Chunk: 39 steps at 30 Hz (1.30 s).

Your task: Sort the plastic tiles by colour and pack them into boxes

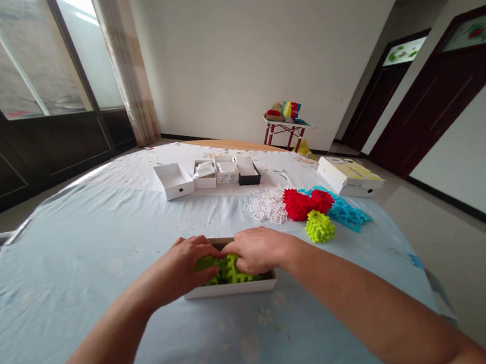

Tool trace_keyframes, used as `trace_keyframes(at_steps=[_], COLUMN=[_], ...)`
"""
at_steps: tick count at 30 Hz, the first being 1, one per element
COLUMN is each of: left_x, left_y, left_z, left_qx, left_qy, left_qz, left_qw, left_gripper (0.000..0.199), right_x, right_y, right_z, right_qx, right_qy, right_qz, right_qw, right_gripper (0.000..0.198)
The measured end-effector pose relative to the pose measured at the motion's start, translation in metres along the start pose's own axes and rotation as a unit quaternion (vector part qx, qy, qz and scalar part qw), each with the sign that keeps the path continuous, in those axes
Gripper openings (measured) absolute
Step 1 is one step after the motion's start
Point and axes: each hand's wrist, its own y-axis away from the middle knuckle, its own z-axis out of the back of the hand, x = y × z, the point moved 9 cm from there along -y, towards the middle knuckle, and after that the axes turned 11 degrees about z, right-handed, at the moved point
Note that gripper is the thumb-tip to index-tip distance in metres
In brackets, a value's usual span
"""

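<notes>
A shallow white box (pixel 237 288) stands in front of me on the table. Inside it lie lime-green interlocking plastic pieces (pixel 231 271). Both my hands reach into this box from either side. My left hand (pixel 181 269) curls over the left part, with its thumb and fingers closed around green pieces. From the right, my right hand (pixel 259 248) presses its bent fingers onto the pieces in the middle. The fingertips of the two hands nearly meet, and they partly hide what they grip.
Beyond the box, to the right, lie a red clump (pixel 301 203), a lime-green clump (pixel 319 227), blue pieces (pixel 351 215) and scattered white pieces (pixel 268 203). Several small boxes stand farther back, including an open white box (pixel 174 181). A larger white-and-yellow box (pixel 350 175) sits near the right edge.
</notes>
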Motion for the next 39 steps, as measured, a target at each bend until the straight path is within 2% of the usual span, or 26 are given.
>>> trace_keyframes(at_steps=[9, 15, 21, 25, 29, 32, 36, 39], left_x=[0.002, 0.001, 0.003, 0.002, 0.002, 0.000, 0.000, 0.000], left_y=[0.000, -0.001, -0.001, -0.001, -0.001, -0.001, -0.001, -0.001], left_z=[-0.001, 0.000, 0.001, 0.001, 0.000, 0.001, 0.002, 0.002], left_qx=[0.002, -0.004, -0.015, -0.015, -0.005, -0.009, -0.016, -0.017], left_qy=[-0.015, -0.007, -0.008, -0.008, -0.014, -0.012, -0.009, -0.010], left_qz=[0.013, 0.005, 0.015, 0.012, 0.019, 0.015, 0.010, 0.009], left_qw=[1.000, 1.000, 1.000, 1.000, 1.000, 1.000, 1.000, 1.000], left_gripper=[0.021, 0.024, 0.025, 0.024, 0.024, 0.025, 0.027, 0.026], right_x=[0.000, -0.003, -0.014, -0.030, -0.047, -0.045, -0.030, -0.020], right_y=[0.001, 0.002, 0.012, 0.024, 0.039, 0.044, 0.043, 0.036], right_z=[-0.006, 0.002, 0.008, 0.016, 0.022, 0.019, 0.018, 0.007], right_qx=[0.072, -0.025, -0.094, -0.144, -0.196, -0.167, -0.119, -0.073], right_qy=[0.060, 0.014, -0.119, -0.187, -0.203, -0.180, -0.101, -0.131], right_qz=[-0.009, 0.014, 0.042, 0.022, -0.005, -0.016, -0.042, -0.059], right_qw=[0.996, 0.999, 0.988, 0.972, 0.959, 0.969, 0.987, 0.987], right_gripper=[0.043, 0.043, 0.043, 0.042, 0.040, 0.033, 0.023, 0.021])
